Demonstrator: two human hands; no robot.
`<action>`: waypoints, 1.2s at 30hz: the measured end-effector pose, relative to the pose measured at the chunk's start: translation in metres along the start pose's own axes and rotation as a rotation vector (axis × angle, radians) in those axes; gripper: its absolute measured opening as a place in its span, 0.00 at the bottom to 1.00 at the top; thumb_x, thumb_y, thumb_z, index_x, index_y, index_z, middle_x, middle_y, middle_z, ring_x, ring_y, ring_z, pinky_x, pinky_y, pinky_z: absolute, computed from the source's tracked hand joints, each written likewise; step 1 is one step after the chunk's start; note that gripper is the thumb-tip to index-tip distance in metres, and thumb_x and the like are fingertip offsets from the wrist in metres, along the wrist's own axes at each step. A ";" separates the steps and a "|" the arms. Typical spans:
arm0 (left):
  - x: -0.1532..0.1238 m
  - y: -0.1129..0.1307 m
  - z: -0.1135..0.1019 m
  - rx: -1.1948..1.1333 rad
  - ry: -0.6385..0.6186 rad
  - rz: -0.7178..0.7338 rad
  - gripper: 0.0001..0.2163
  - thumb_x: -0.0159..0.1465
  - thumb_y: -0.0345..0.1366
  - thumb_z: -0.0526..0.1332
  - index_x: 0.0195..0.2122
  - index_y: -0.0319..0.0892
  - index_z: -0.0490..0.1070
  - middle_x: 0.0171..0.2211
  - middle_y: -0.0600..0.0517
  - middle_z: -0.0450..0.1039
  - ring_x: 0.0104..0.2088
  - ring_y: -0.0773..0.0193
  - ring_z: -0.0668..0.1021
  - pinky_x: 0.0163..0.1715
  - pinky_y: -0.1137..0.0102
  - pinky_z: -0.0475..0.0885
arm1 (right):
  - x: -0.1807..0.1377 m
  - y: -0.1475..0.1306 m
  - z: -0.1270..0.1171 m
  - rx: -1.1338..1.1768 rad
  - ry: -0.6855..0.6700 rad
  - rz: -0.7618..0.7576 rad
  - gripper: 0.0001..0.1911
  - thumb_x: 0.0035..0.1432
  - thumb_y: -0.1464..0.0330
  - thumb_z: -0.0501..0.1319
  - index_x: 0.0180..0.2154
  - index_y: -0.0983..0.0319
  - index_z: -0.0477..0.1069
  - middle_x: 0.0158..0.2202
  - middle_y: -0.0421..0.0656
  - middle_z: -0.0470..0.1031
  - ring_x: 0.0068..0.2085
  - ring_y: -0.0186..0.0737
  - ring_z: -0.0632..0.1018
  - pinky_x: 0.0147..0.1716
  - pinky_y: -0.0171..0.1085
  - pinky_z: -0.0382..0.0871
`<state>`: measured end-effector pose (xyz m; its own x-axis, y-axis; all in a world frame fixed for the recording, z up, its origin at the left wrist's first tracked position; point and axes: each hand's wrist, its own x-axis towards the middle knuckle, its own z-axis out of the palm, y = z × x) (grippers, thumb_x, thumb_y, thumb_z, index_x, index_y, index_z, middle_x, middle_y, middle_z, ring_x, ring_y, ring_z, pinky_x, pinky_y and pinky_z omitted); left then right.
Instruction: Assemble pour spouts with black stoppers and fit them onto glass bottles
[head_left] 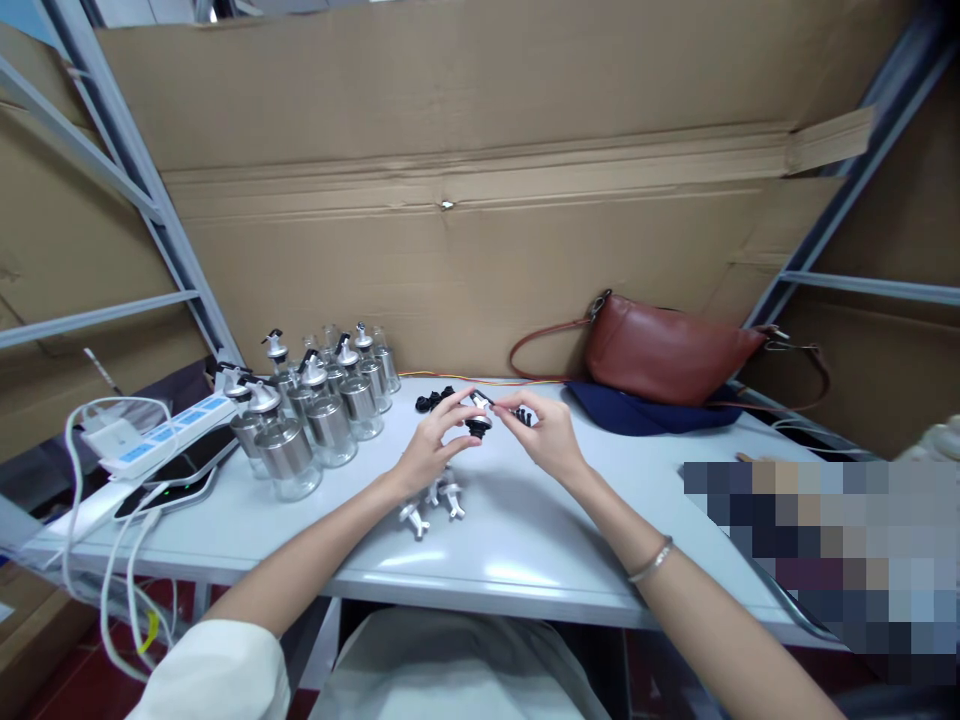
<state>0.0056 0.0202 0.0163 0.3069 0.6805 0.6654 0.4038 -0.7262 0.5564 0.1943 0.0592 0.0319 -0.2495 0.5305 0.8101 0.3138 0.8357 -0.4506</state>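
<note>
My left hand point(433, 445) and my right hand point(546, 432) meet above the middle of the grey table point(525, 530). Both pinch a small black and silver pourer cap point(478, 418) between their fingertips. Just below my left hand lie a few loose silver pourer spouts point(433, 502) on the table. Small black parts point(435, 400) lie behind my hands, near the back edge. A group of several glass bottles with steel sleeves and pourer tops point(319, 410) stands at the left.
A brown leather bag point(667, 350) rests on a dark blue cloth point(645, 412) at the back right. A white power strip point(161, 435) with cables and a dark device point(176, 475) sit at the far left. Cardboard point(480, 200) lines the shelf behind.
</note>
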 end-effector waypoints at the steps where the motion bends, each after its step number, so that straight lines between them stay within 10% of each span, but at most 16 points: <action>1: 0.000 0.000 0.000 0.007 0.007 0.006 0.15 0.62 0.39 0.60 0.50 0.46 0.69 0.60 0.43 0.61 0.58 0.56 0.68 0.57 0.58 0.63 | 0.000 0.000 0.000 -0.001 0.000 -0.005 0.07 0.57 0.67 0.59 0.29 0.61 0.74 0.28 0.43 0.79 0.29 0.39 0.78 0.31 0.36 0.71; 14: -0.003 -0.006 -0.001 0.301 0.001 0.110 0.15 0.63 0.40 0.59 0.50 0.45 0.67 0.57 0.42 0.64 0.56 0.54 0.69 0.55 0.56 0.65 | 0.000 -0.007 0.004 0.099 -0.193 0.102 0.18 0.54 0.62 0.63 0.46 0.61 0.72 0.37 0.45 0.80 0.35 0.40 0.78 0.35 0.38 0.72; 26: -0.005 -0.010 0.003 0.321 -0.004 0.142 0.14 0.65 0.40 0.56 0.50 0.44 0.66 0.57 0.41 0.63 0.55 0.55 0.70 0.54 0.57 0.66 | -0.004 0.003 0.012 0.326 -0.169 0.285 0.21 0.46 0.58 0.68 0.40 0.63 0.73 0.29 0.42 0.77 0.31 0.38 0.77 0.37 0.40 0.72; 36: -0.003 -0.009 -0.001 0.454 0.011 0.161 0.15 0.64 0.43 0.57 0.49 0.45 0.68 0.56 0.42 0.66 0.50 0.56 0.73 0.51 0.58 0.66 | -0.003 -0.004 0.005 0.133 -0.174 0.141 0.15 0.50 0.57 0.66 0.36 0.60 0.74 0.27 0.42 0.79 0.30 0.40 0.78 0.33 0.38 0.71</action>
<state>0.0003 0.0242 0.0099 0.3879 0.5603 0.7318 0.6880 -0.7044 0.1745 0.1895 0.0555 0.0294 -0.3695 0.6498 0.6643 0.2366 0.7571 -0.6090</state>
